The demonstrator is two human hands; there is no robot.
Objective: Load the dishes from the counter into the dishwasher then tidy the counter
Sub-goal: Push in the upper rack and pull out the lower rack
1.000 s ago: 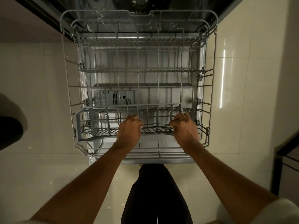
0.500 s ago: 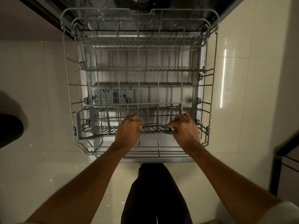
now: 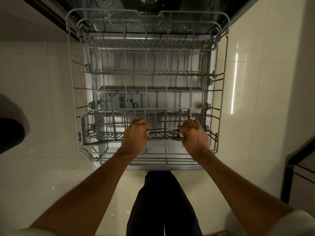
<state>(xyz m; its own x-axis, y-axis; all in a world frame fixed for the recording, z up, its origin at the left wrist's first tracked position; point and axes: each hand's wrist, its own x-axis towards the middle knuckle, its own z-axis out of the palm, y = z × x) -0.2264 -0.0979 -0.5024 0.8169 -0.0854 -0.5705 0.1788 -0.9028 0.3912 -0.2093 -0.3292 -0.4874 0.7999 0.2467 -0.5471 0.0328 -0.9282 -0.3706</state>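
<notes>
Pale tiled floor (image 3: 42, 103), glossy, light streak on the right. Open dishwasher door (image 3: 153, 165) lies flat just above it, wire rack (image 3: 219, 103) pulled out over the door. Grey cutlery basket (image 3: 95, 126) sits in rack's near-left part.

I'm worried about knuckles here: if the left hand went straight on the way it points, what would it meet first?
Probably the far wall of the grey plastic cutlery basket, which the left hand grips; beyond lie the grey wire rack's bars. Depth is unclear from above.
</notes>
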